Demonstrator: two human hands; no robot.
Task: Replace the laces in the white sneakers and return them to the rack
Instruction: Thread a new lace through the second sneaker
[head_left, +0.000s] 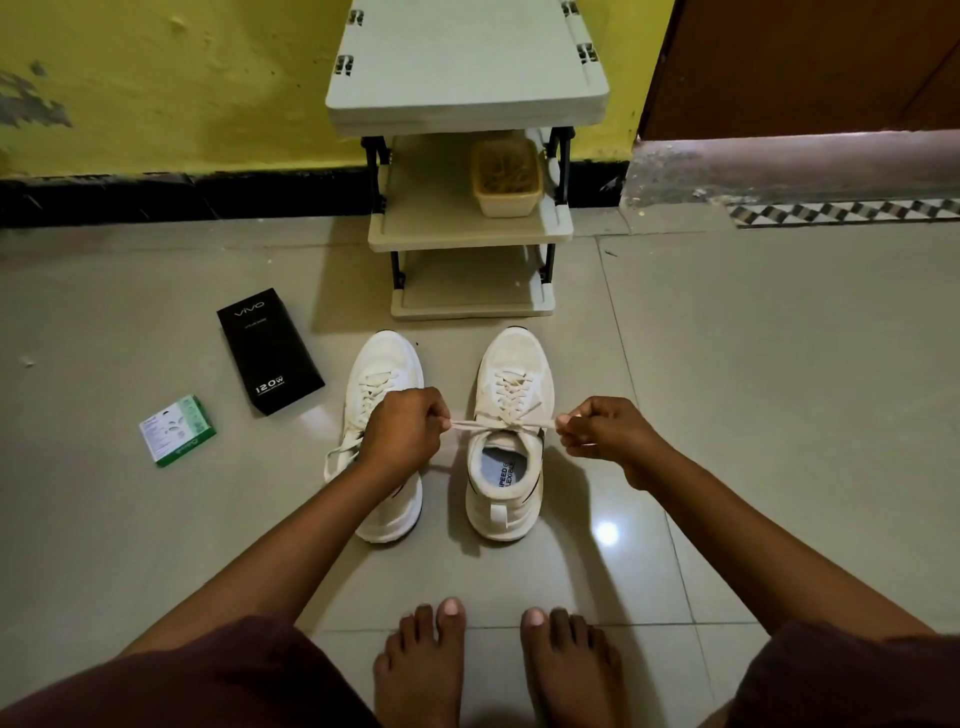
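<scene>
Two white sneakers stand side by side on the tiled floor, toes toward the rack. The right sneaker (511, 415) is laced, and its cream lace (498, 425) stretches taut sideways across the tongue. My left hand (402, 431) pinches the lace's left end and my right hand (597, 428) pinches its right end. The left sneaker (382, 374) is partly hidden behind my left wrist; a loose lace end hangs over its left side. The grey three-tier shoe rack (467, 236) stands against the wall just beyond the shoes.
A beige tub (508, 179) sits on the rack's middle shelf. A black vivo box (269, 351) and a small green-white packet (178, 430) lie on the floor at left. My bare feet (496, 670) are near the bottom. A raised doorstep (795, 166) lies at right.
</scene>
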